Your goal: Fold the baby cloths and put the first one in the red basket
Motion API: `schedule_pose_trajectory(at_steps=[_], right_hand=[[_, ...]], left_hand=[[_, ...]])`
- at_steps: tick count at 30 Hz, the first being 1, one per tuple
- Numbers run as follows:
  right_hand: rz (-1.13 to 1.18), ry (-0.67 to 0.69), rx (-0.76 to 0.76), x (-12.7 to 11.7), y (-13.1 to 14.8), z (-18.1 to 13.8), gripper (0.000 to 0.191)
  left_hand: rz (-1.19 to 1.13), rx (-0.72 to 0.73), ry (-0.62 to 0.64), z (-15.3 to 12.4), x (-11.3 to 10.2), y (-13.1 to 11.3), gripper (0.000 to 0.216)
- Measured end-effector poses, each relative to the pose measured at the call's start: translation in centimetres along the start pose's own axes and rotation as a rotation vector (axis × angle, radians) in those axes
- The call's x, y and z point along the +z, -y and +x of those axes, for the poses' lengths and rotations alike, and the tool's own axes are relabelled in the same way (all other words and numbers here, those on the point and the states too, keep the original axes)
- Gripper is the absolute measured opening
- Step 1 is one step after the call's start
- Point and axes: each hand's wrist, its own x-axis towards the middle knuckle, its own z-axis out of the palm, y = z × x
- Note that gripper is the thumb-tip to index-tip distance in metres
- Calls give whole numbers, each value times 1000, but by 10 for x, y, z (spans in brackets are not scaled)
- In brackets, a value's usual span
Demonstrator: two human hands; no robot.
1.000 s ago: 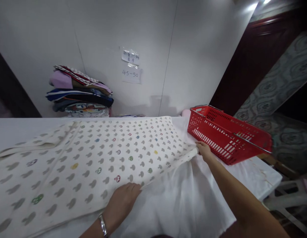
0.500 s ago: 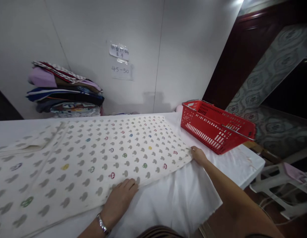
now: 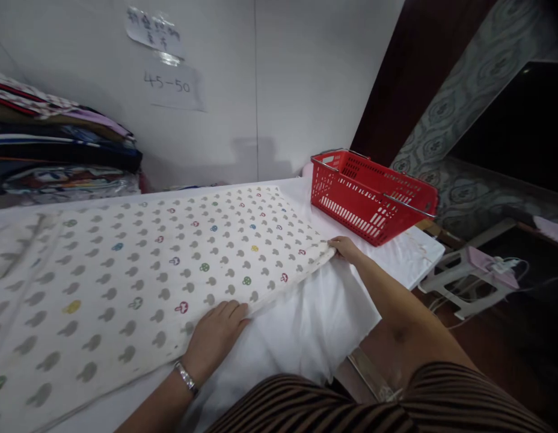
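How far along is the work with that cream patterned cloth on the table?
Done: the cream cloth with small mushroom prints lies spread flat on the white-covered table, a stack of folded fabrics sits by the wall. In hand: the left hand presses its near edge, the right hand has the corner in its grip. Left: no fold shows at this end, and the red plastic basket looks empty.

Far right red basket point(image 3: 373, 198) blocks; far left clothes stack point(image 3: 58, 150); open above cloth point(image 3: 148, 258) between.
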Motion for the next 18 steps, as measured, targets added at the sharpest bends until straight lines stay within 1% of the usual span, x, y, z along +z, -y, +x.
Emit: schedule_pose_trajectory(at_steps=[3, 5, 7, 10, 12, 15, 16, 18], right_hand=[[-62, -41, -13, 2, 1, 1, 26], [-135, -63, -36, 1, 2, 0, 23], [-212, -77, -60, -2, 3, -3, 22], [-316, -83, -75, -5, 6, -12, 28], [-417, -100, -154, -4, 12, -18, 32], [-494, -83, -414, 13, 29, -24, 36], [-477, -44, -503, 22, 38, -25, 38], [-433, 63, -649, 45, 57, -24, 42]], left_hand=[[-51, -29, 90, 7, -4, -3, 30], [-88, -51, 122, 9, -7, -4, 33], [-122, -55, 139, 8, -11, -4, 35], [-170, -58, 127, 8, -20, 4, 39], [-174, -71, 79, 11, -26, 19, 42], [-90, -133, -8, 20, -27, 55, 46], [-48, -172, -10, 23, -25, 68, 48], [26, -288, 35, 29, -20, 94, 53]])
